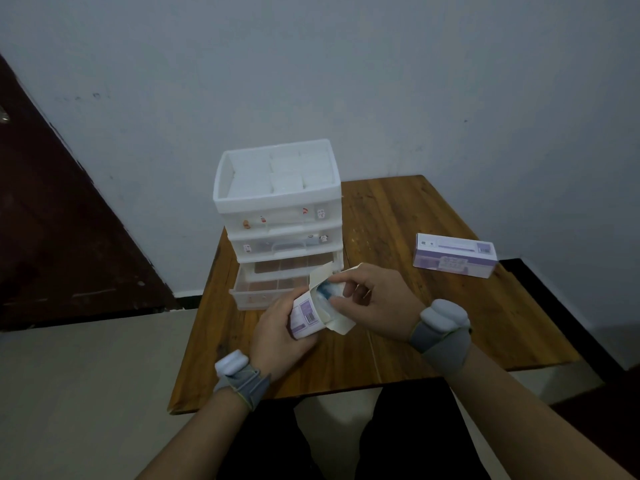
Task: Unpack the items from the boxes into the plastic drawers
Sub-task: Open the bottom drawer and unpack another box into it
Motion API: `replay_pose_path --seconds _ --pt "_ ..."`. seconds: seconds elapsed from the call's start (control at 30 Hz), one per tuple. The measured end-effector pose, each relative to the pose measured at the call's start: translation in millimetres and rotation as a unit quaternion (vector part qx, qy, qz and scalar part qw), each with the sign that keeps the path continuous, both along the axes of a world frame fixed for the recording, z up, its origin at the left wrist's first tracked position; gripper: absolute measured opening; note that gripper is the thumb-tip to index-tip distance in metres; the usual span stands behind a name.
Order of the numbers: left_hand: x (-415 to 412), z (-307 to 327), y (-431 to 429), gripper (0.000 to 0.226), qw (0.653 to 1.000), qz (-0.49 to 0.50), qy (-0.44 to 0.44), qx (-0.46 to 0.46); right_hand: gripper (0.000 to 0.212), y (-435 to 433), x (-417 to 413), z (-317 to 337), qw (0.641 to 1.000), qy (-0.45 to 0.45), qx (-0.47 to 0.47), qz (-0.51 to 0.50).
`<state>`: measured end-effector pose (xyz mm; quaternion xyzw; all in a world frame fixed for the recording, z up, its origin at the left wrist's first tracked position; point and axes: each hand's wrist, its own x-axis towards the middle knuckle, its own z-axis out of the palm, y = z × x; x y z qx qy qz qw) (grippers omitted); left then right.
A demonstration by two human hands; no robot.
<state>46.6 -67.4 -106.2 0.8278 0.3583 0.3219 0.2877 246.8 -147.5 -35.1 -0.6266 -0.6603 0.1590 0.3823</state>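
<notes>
A white plastic drawer unit (277,202) stands at the back left of the wooden table (450,306). Its bottom drawer (266,289) is pulled out toward me and looks divided into compartments. My left hand (277,327) grips a small white-and-purple box (304,315) with its end flaps open. My right hand (374,299) pinches a bluish-white item (325,291) at the box's open mouth, just in front of the open drawer. A second, closed purple-and-white box (455,256) lies at the table's right side.
The unit's open top tray (221,181) holds white packets. The two upper drawers are closed and carry small stickers. A dark brown door (52,220) is at the left. The wall is close behind the table. Both wrists wear grey bands.
</notes>
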Motion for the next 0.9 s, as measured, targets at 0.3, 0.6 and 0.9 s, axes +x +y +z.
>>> replay_pose_path --seconds 0.3,0.6,0.9 --pt "0.2 -0.8 2.6 0.067 1.000 -0.006 -0.009 -0.015 0.057 -0.9 -3.0 4.7 0.999 -0.042 -0.024 -0.001" --pt "1.5 0.1 2.1 0.064 1.000 -0.015 -0.006 -0.005 0.067 0.6 -4.9 10.3 0.994 -0.098 -0.039 -0.002" --pt "6.5 0.7 -1.2 0.064 0.998 -0.008 0.018 0.058 0.073 -2.5 1.4 17.9 0.987 -0.134 -0.082 0.014"
